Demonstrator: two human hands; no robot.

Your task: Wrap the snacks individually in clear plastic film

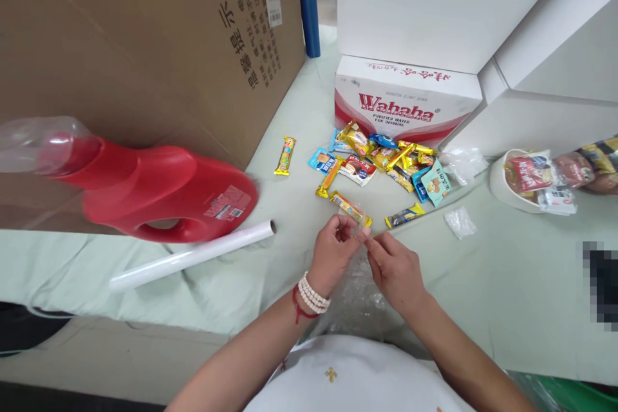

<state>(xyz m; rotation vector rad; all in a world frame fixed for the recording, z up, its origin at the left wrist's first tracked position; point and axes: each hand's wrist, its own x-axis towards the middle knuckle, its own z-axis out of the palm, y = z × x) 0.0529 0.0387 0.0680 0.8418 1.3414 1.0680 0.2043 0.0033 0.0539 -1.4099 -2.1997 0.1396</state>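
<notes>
My left hand (335,244), with beads and a red cord at its wrist, is closed in a pinch on a thin piece of clear plastic film (358,211). The fingertips of my right hand (396,268) meet it from the other side, also pinched on the film. Just beyond the fingertips lies a yellow-and-orange wrapped snack bar (348,206), partly behind the film. More crumpled clear plastic (360,290) shows beneath my hands. A dark-and-yellow wrapped bar (404,215) lies beyond my right hand, and an orange-and-yellow bar (329,179) lies farther off.
A pile of wrapped snacks (386,154) sits before a Wahaha box (405,103). One yellow bar (285,156) lies apart. Leftward are a red jug (168,190), a white roll (193,256) and a large carton (145,45). A white bowl (502,187) of snacks stands right.
</notes>
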